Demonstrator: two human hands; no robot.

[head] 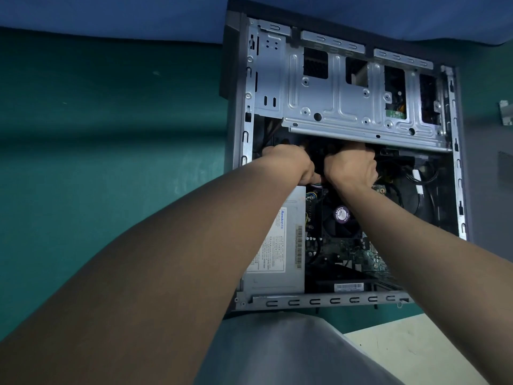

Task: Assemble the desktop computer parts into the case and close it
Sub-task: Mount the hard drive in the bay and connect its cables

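A grey-clad knee [291, 351] sits lowest in the view, tight against the near rim of the case [319, 301]. Both bare forearms stretch over it into the opening. The case lies on its side on the green table [111, 134] with its open face up, which is what lets the arms come in from above; its side panel is not on and is not in sight. Just inside the near rim, on the left, lies the silver power supply [277, 245], partly hidden under the left forearm. Beside it the motherboard [372, 259] is already seated, and the round CPU fan [342, 218] shows between the arms.

Further in, the left hand [288, 162] and the right hand [351, 168] sit close together, knuckles up. Their curled fingers are tucked into the dark gap under the edge of the drive cage [347, 107]. What they hold, if anything, is hidden, so I cannot tell the grip of either. It is probably a cable or plug, since black cables [416, 173] loop just to the right. The cage overhangs that spot, which would explain the blind, two-handed reach.

Beyond the case's far end lies blue cloth [111, 12], and a small metal bracket [505, 112] lies well apart at the right edge
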